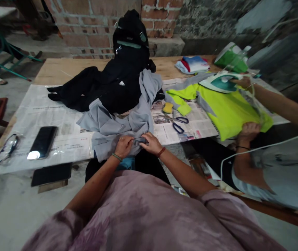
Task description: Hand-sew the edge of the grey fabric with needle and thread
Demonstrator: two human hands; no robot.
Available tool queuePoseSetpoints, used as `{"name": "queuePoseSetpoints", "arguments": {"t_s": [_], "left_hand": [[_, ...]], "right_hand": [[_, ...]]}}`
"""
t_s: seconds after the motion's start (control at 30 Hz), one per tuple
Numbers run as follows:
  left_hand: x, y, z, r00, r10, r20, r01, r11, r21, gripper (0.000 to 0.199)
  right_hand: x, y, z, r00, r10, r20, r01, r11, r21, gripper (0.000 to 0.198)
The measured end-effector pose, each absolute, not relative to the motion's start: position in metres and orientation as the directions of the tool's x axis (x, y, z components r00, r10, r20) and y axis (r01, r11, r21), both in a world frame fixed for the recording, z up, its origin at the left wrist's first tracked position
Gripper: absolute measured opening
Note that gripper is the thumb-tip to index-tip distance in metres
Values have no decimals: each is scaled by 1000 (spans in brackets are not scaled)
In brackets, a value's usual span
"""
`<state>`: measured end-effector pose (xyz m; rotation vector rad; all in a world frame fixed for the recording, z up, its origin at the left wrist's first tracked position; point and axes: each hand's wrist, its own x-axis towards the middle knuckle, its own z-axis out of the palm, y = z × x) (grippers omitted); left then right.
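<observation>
A grey garment (112, 123) lies crumpled at the table's front edge, one long part of it running up over black clothing. My left hand (124, 146) pinches the fabric near its lower edge. Close beside it, my right hand (151, 143) grips the same cloth, with a thin, light sliver, too small to name, showing by the fingers. Between the two hands the fabric is bunched into a dark fold. Right of my hands, scissors with dark blue handles (178, 128) rest on newspaper, next to a yellow sponge (167, 107).
Black clothing (96, 85) and a black backpack (130, 35) fill the table's back middle. A co-worker at right holds an iron (220, 82) on a neon yellow shirt (229, 108); a white cord (264, 140) trails there. A phone (43, 141) and glasses (7, 149) lie at left.
</observation>
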<state>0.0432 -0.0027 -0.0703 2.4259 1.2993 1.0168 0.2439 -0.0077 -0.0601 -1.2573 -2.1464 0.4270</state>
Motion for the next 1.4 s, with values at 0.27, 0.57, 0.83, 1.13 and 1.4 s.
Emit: {"name": "queuePoseSetpoints", "arguments": {"t_s": [0.27, 0.57, 0.83, 1.13, 1.4], "left_hand": [[43, -6, -67, 401, 756, 518, 611, -642, 463, 18], [46, -13, -74, 463, 727, 506, 652, -667, 360, 15], [47, -11, -73, 438, 736, 517, 645, -657, 389, 18], [48, -14, -73, 526, 707, 472, 664, -688, 292, 16], [49, -13, -72, 503, 706, 499, 647, -690, 325, 17]], "right_hand": [[244, -6, -72, -339, 863, 375, 686, 500, -529, 15], [256, -15, -84, -376, 833, 404, 674, 546, -498, 21], [255, -17, -81, -394, 828, 398, 660, 556, -505, 23], [278, -27, -56, -43, 940, 338, 586, 297, -754, 28], [277, -38, -27, -31, 991, 126, 444, 127, -887, 30]]}}
